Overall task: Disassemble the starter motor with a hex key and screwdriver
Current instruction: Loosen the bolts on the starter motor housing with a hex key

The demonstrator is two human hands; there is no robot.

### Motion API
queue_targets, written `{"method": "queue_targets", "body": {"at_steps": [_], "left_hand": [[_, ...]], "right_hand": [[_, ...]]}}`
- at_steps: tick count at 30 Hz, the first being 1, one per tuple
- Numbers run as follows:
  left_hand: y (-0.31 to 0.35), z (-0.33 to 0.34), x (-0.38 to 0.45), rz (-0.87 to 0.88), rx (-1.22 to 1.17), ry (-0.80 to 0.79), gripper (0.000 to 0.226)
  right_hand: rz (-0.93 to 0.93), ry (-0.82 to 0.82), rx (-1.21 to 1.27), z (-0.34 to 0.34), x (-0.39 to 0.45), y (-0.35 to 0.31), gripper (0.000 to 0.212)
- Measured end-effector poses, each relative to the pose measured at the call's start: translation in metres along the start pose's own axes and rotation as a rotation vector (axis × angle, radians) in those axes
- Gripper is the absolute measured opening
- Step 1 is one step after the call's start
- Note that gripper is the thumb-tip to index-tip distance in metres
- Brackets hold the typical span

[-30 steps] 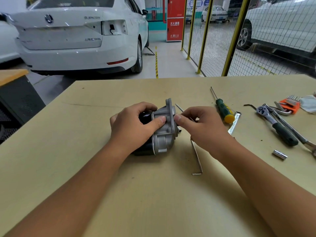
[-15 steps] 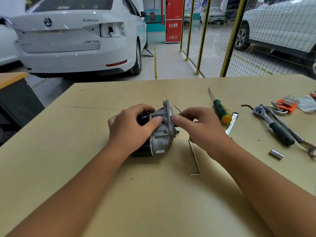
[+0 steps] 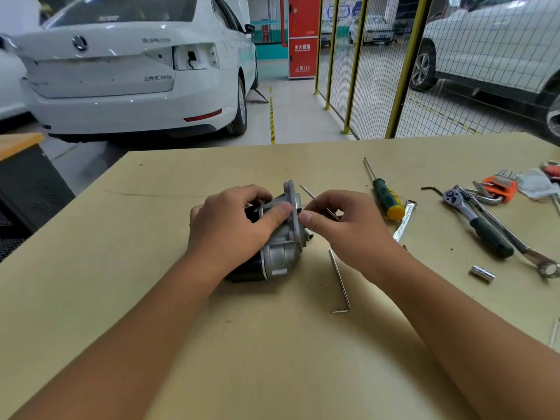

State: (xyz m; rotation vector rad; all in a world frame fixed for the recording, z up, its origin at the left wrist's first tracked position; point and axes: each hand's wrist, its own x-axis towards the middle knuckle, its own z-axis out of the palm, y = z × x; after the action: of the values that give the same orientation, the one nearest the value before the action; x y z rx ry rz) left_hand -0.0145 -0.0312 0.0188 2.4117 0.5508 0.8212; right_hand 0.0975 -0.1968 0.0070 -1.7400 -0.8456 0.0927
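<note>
Head view: left hand [image 3: 233,228] grips silver-and-black starter motor [image 3: 278,253]; right hand [image 3: 348,228] pinches a thin rod [image 3: 309,194].

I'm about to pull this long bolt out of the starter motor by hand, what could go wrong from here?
1. The starter motor lies on its side, steadied only by the left hand; if that grip slackens, it may roll.
2. The long bolt, pinched in the right hand, could slip out and drop.
3. The hex key lies loose under the right wrist and may get knocked away.
</note>
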Motion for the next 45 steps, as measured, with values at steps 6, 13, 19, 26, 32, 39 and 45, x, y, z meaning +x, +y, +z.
{"method": "queue_targets", "body": {"at_steps": [6,13,19,26,32,39,45], "left_hand": [[-0.011,-0.016,0.03,0.087,-0.072,-0.346,0.05],[-0.017,-0.009,0.028,0.027,-0.154,-0.295,0.06],[-0.018,-0.007,0.019,0.061,-0.085,-0.206,0.051],[-0.015,-0.003,0.016,0.068,-0.036,-0.146,0.043],[-0.015,-0.004,0.016,0.079,-0.056,-0.149,0.037],[-0.014,-0.005,0.017,0.076,-0.08,-0.162,0.046],[-0.014,-0.006,0.016,0.072,-0.077,-0.181,0.051]], "right_hand": [[0.01,0.0,0.034,0.0,0.0,-0.001,0.008],[-0.014,0.015,-0.104,-0.001,0.004,0.002,0.031],[0.006,-0.028,-0.005,-0.002,0.002,0.001,0.013],[0.072,-0.027,0.15,0.001,0.002,0.001,0.014],[-0.04,-0.01,-0.077,0.001,0.004,0.004,0.024],[-0.052,-0.028,-0.095,-0.002,0.005,0.004,0.025],[-0.068,-0.061,-0.197,-0.004,0.006,0.006,0.027]]}}
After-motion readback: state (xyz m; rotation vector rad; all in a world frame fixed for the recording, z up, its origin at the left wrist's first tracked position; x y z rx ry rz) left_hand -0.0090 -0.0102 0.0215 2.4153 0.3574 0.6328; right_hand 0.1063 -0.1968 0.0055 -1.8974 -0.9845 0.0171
